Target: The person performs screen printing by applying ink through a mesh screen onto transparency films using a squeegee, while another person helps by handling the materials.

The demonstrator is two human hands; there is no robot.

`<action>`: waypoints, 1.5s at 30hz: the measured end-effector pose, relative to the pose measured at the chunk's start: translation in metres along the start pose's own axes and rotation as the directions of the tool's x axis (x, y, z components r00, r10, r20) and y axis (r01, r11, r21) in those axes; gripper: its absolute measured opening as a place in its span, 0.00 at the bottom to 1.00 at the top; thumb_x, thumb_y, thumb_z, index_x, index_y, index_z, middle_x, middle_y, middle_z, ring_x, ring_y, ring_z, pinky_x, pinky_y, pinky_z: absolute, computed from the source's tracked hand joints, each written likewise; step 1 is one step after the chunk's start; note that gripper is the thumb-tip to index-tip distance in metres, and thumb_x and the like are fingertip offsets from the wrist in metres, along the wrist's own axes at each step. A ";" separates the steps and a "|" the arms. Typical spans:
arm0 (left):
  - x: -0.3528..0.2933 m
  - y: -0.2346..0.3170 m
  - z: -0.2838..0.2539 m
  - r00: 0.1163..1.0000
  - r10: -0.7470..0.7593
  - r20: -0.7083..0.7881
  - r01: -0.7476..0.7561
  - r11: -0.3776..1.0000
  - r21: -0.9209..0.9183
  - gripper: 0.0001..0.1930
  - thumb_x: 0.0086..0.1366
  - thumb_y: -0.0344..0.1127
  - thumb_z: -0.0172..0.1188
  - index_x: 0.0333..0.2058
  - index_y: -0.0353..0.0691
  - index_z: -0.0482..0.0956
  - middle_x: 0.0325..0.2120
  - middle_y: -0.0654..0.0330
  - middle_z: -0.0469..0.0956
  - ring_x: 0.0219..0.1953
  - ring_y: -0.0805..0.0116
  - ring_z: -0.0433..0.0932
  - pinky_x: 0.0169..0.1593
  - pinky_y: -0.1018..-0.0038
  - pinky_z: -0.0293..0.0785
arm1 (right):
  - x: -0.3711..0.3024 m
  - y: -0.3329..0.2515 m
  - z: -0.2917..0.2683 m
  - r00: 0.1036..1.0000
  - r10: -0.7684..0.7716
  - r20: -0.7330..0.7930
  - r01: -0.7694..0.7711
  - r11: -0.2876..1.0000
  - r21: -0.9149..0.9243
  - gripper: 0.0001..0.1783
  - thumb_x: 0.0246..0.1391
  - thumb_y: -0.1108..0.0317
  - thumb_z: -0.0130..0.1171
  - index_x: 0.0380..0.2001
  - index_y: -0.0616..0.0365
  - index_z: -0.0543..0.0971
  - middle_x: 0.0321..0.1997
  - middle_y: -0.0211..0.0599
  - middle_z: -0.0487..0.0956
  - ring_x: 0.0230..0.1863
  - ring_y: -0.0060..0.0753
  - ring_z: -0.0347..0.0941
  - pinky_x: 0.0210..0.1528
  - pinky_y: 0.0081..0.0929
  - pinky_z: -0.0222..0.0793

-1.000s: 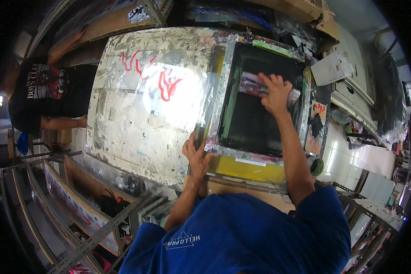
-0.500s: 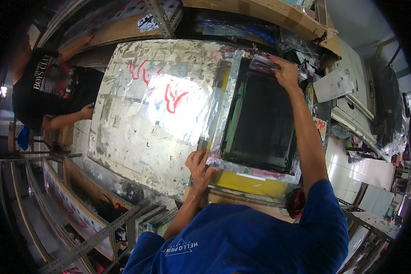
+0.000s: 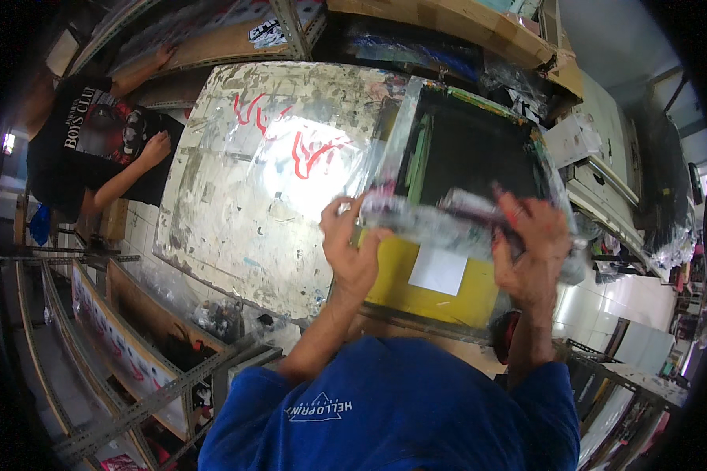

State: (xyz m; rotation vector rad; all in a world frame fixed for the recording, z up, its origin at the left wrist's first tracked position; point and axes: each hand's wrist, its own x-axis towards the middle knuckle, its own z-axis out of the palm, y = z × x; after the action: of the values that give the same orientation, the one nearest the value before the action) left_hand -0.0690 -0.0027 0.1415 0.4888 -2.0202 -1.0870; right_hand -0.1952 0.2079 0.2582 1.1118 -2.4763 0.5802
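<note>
A screen printing frame (image 3: 456, 220) with a dark mesh (image 3: 479, 149) tilts up at its near edge over a yellow board (image 3: 385, 273). At its near left corner, my left hand (image 3: 353, 247) grips the frame between thumb and fingers. My right hand (image 3: 532, 239), blurred by motion, is closed around a squeegee (image 3: 473, 204) at the frame's near right end; its fingertips are smeared red. On the yellow board, beneath the raised edge, lies a small white sheet (image 3: 438, 270).
A paint-stained table (image 3: 228, 204) with clear film and red prints (image 3: 310, 157) extends leftward. Another person (image 3: 102, 149) in a black shirt stands at its far left end. Slotted metal racks (image 3: 157, 400) hold boards at lower left. Cardboard (image 3: 456, 27) and shelving border the back.
My right hand has come from the frame's far end to its near end with the squeegee. The near edge has risen, exposing more of the white sheet. The other person's arm has lifted.
</note>
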 end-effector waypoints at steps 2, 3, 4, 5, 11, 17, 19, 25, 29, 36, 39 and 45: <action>0.029 0.005 0.015 0.994 -0.095 -0.054 0.051 0.844 -0.534 0.25 0.59 0.35 0.67 0.54 0.33 0.76 0.47 0.48 0.75 0.52 0.57 0.72 0.56 0.64 0.66 | 0.020 0.011 -0.004 0.985 -0.085 -0.152 0.070 0.992 -0.103 0.32 0.34 0.64 0.66 0.51 0.44 0.82 0.33 0.36 0.71 0.35 0.43 0.67 0.40 0.36 0.62; 0.040 -0.003 0.020 0.996 -0.084 -0.007 0.071 0.878 -0.474 0.24 0.62 0.37 0.64 0.55 0.32 0.75 0.47 0.49 0.76 0.51 0.58 0.73 0.55 0.66 0.68 | 0.033 0.012 -0.013 0.992 -0.048 -0.112 0.037 0.994 -0.103 0.30 0.36 0.64 0.66 0.50 0.45 0.83 0.34 0.37 0.74 0.35 0.44 0.70 0.39 0.36 0.64; 0.050 -0.013 0.025 0.997 -0.072 0.041 0.083 0.908 -0.411 0.23 0.66 0.40 0.61 0.55 0.32 0.73 0.46 0.50 0.77 0.50 0.60 0.75 0.54 0.67 0.69 | 0.045 0.018 -0.017 0.990 -0.053 -0.130 0.042 0.996 -0.081 0.29 0.37 0.63 0.67 0.50 0.45 0.83 0.35 0.39 0.76 0.36 0.45 0.72 0.40 0.36 0.66; 0.054 -0.033 0.031 0.984 -0.150 0.094 0.163 0.974 -0.159 0.23 0.66 0.42 0.61 0.53 0.31 0.74 0.42 0.52 0.79 0.47 0.62 0.76 0.53 0.68 0.70 | 0.057 0.027 -0.021 0.988 -0.055 -0.146 0.047 0.997 -0.058 0.28 0.39 0.63 0.67 0.50 0.46 0.83 0.36 0.41 0.78 0.36 0.46 0.74 0.40 0.37 0.67; 0.026 -0.122 0.072 0.907 -0.364 0.214 0.124 0.714 0.689 0.20 0.57 0.41 0.69 0.45 0.37 0.79 0.38 0.50 0.82 0.39 0.51 0.80 0.41 0.58 0.75 | 0.113 0.059 -0.036 0.991 -0.003 -0.137 0.013 0.997 0.073 0.22 0.47 0.59 0.66 0.48 0.49 0.83 0.41 0.50 0.83 0.40 0.50 0.81 0.44 0.37 0.75; 0.033 -0.140 0.073 0.753 -0.593 0.285 0.445 0.778 0.443 0.18 0.51 0.34 0.73 0.38 0.32 0.79 0.29 0.54 0.82 0.27 0.62 0.81 0.35 0.68 0.77 | 0.132 0.068 -0.041 0.999 0.014 -0.030 -0.011 0.995 0.102 0.20 0.58 0.66 0.60 0.55 0.51 0.80 0.44 0.43 0.84 0.44 0.31 0.79 0.51 0.27 0.71; 0.035 -0.149 0.067 0.769 -0.572 0.285 0.548 0.819 0.167 0.20 0.49 0.31 0.73 0.41 0.32 0.78 0.29 0.53 0.82 0.28 0.61 0.82 0.33 0.68 0.77 | 0.137 0.068 -0.041 0.999 -0.026 -0.047 0.032 0.991 0.130 0.20 0.58 0.66 0.60 0.55 0.50 0.80 0.45 0.42 0.84 0.46 0.30 0.78 0.52 0.27 0.70; 0.062 -0.105 0.043 0.666 -0.605 0.436 0.698 0.712 -0.076 0.19 0.50 0.20 0.70 0.43 0.27 0.77 0.22 0.58 0.80 0.21 0.73 0.78 0.29 0.77 0.73 | 0.145 0.083 -0.039 0.999 -0.036 -0.034 0.040 0.991 0.127 0.20 0.59 0.66 0.60 0.55 0.54 0.79 0.49 0.43 0.83 0.49 0.30 0.77 0.56 0.26 0.68; 0.055 -0.121 0.024 0.713 -0.548 0.438 0.650 0.751 -0.118 0.19 0.50 0.20 0.70 0.42 0.28 0.78 0.19 0.61 0.79 0.22 0.74 0.77 0.29 0.78 0.72 | 0.149 0.094 -0.036 0.994 -0.082 -0.069 0.090 0.989 0.118 0.20 0.59 0.67 0.59 0.55 0.56 0.79 0.51 0.45 0.82 0.52 0.32 0.77 0.58 0.28 0.67; 0.061 -0.176 -0.071 0.793 -0.562 0.236 0.580 0.815 -0.006 0.15 0.55 0.20 0.67 0.43 0.32 0.81 0.27 0.62 0.82 0.28 0.76 0.77 0.36 0.78 0.73 | 0.150 0.103 -0.030 0.995 -0.001 -0.104 0.004 1.000 0.029 0.21 0.58 0.58 0.61 0.55 0.38 0.80 0.52 0.41 0.82 0.52 0.38 0.79 0.56 0.31 0.70; 0.058 -0.206 -0.118 0.815 -0.565 0.134 0.567 0.823 0.019 0.19 0.54 0.20 0.68 0.47 0.31 0.80 0.27 0.62 0.82 0.29 0.76 0.78 0.37 0.78 0.73 | 0.152 0.099 -0.033 0.995 -0.048 -0.084 0.045 0.998 -0.036 0.20 0.60 0.61 0.60 0.56 0.47 0.80 0.52 0.42 0.82 0.53 0.33 0.78 0.57 0.30 0.69; 0.042 -0.208 -0.189 0.933 -0.267 -0.241 0.358 0.617 0.701 0.18 0.54 0.34 0.69 0.45 0.46 0.85 0.50 0.56 0.78 0.53 0.53 0.73 0.55 0.56 0.67 | 0.152 0.116 -0.029 0.995 -0.052 -0.088 0.036 0.983 -0.179 0.20 0.63 0.60 0.58 0.57 0.49 0.78 0.58 0.42 0.79 0.60 0.35 0.73 0.63 0.31 0.64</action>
State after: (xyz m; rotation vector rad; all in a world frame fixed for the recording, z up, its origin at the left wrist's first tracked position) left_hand 0.0464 -0.2460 0.0510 1.3411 -2.2672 -0.3314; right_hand -0.3743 0.1985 0.3305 1.0439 -2.3656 0.3798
